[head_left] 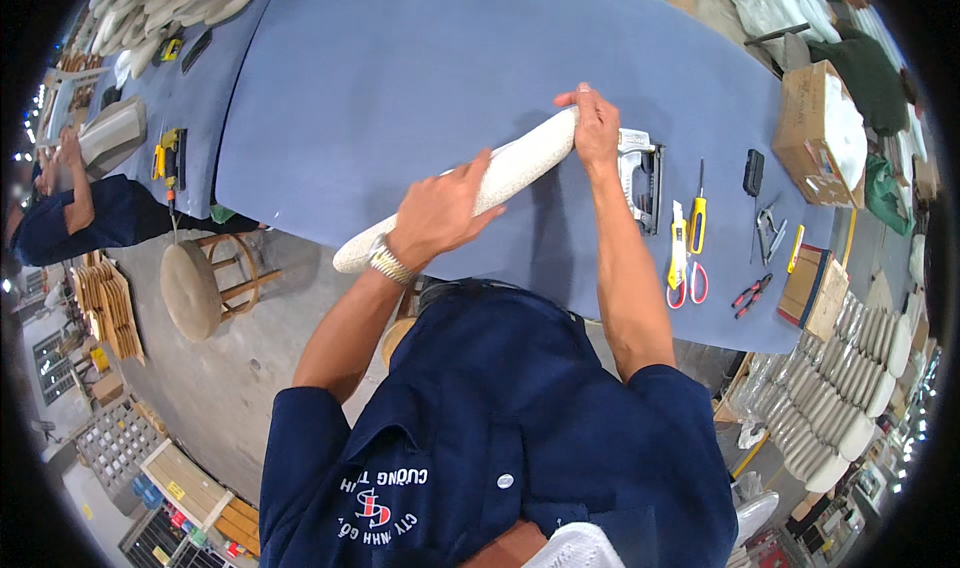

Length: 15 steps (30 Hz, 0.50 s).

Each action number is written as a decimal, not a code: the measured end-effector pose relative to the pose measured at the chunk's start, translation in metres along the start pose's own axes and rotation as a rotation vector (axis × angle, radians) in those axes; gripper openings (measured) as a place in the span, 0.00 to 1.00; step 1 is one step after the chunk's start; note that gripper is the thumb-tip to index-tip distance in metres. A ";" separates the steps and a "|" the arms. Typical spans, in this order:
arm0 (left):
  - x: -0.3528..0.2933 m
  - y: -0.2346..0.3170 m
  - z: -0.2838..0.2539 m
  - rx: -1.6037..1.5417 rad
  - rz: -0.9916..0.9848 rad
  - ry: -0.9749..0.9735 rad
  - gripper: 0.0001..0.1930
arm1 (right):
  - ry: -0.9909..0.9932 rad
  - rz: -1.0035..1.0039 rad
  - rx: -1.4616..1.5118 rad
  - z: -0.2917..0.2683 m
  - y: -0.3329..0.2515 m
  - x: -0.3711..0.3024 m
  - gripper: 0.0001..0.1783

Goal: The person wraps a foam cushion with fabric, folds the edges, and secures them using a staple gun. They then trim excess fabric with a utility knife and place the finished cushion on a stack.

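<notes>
At my far left, a round padded stool (190,296) sits on the floor beside the tabletop (400,68). Moving right, the long cream pad (522,166) slants upward across the tabletop's near side, its lower-left end seeming to poke past the edge. If support slackened there, I'd expect that end to dip and the pad to slide off.

My left grip (447,208) lies spread over the pad, fingers toward the upper edge and thumb by the lower; I can't tell whether it squeezes or merely rests. A metal watch (390,260) on that wrist is close enough that it might snag the textured cover.

My right grip (595,128) is closed about the pad's upper-right end, some fingers hidden. Just right of it stands a staple gun (628,153); a wide elbow swing could knock it. Further right lie a yellow cutter (677,240), a screwdriver (698,218), scissors (687,286) and red-handled pliers (750,296); dragging the pad across them could mark its cover.
</notes>
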<state>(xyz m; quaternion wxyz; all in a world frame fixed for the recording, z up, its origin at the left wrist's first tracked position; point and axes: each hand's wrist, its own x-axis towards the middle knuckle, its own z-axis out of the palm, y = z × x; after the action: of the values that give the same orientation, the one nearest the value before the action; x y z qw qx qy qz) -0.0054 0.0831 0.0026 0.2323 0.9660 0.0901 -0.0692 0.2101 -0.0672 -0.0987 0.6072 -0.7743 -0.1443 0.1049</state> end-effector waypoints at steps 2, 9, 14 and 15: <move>0.034 0.022 0.009 0.013 -0.015 -0.021 0.39 | 0.002 -0.015 0.011 0.002 -0.001 0.000 0.27; 0.070 0.048 0.015 -0.021 -0.018 -0.024 0.41 | -0.117 0.070 0.129 -0.010 0.008 0.007 0.29; -0.004 0.006 0.003 -0.010 -0.118 -0.021 0.41 | -0.154 0.134 0.178 -0.011 0.009 0.012 0.28; -0.025 -0.007 0.001 0.000 -0.144 -0.009 0.41 | -0.161 0.132 0.167 -0.011 0.010 0.012 0.27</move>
<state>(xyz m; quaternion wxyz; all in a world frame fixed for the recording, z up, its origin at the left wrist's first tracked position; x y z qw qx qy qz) -0.0317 0.0857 0.0033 0.2273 0.9567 0.1582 -0.0902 0.2262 -0.0755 -0.1053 0.6477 -0.7180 -0.1321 0.2180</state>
